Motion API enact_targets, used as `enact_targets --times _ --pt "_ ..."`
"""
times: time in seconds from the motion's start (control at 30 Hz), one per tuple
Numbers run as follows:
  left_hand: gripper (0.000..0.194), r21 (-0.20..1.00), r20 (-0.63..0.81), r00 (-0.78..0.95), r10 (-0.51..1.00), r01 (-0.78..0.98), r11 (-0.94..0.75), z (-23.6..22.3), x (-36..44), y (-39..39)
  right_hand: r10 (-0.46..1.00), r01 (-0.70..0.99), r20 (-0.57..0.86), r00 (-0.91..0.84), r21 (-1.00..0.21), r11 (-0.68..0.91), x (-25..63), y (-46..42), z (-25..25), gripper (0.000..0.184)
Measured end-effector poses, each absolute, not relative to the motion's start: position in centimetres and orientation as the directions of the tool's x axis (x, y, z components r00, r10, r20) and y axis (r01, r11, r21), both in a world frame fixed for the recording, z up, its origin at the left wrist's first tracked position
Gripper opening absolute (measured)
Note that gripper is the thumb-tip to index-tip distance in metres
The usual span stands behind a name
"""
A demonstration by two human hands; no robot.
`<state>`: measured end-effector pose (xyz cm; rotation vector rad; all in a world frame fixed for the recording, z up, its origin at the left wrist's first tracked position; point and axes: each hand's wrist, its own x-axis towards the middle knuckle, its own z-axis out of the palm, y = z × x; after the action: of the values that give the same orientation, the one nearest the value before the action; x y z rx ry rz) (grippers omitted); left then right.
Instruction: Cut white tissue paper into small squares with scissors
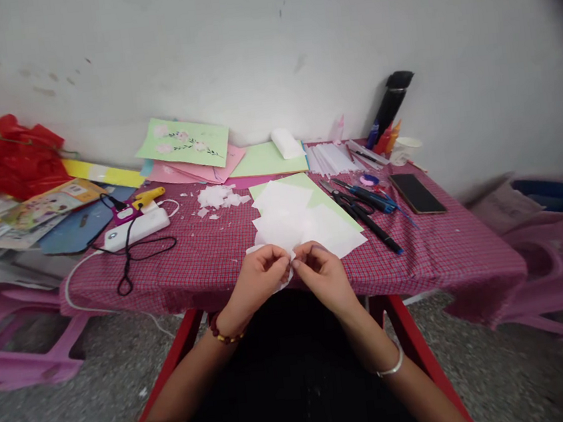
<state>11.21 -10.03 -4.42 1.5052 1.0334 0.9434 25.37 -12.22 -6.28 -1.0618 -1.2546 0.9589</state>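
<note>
My left hand [264, 273] and my right hand [322, 274] meet at the table's near edge, thumbs and forefingers pinched close together. Between them is a thin piece of white tissue paper [284, 283], partly hidden by the fingers. Just beyond my hands, white paper sheets [283, 197] lie overlapped on a light green sheet [303, 180]. A heap of torn white paper bits [218, 196] sits to the left of the sheets. Scissors [348, 198] and a black pen [380, 234] rest to the right.
A green card with pink flowers [184, 143] leans at the back. On the left are a white power strip [137, 227], a black cable [128, 257] and a red bag [9, 156]. A phone [417, 193], glue sticks [329, 159] and a black cylinder [391, 102] are on the right.
</note>
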Motion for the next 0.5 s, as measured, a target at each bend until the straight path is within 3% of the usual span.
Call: enact_targets --times 0.23,0.5 --pt "0.014 0.938 0.135 0.291 0.947 0.269 -0.217 -3.99 11.22 -10.06 0.936 0.167 0.349 0.055 -0.927 0.336 25.54 -12.42 -6.11 0.009" --pt "0.015 0.994 0.020 0.306 0.952 0.100 -0.053 -4.06 11.20 -10.19 0.974 -0.015 0.224 0.041 -0.974 0.225 25.85 -12.12 -6.79 0.002"
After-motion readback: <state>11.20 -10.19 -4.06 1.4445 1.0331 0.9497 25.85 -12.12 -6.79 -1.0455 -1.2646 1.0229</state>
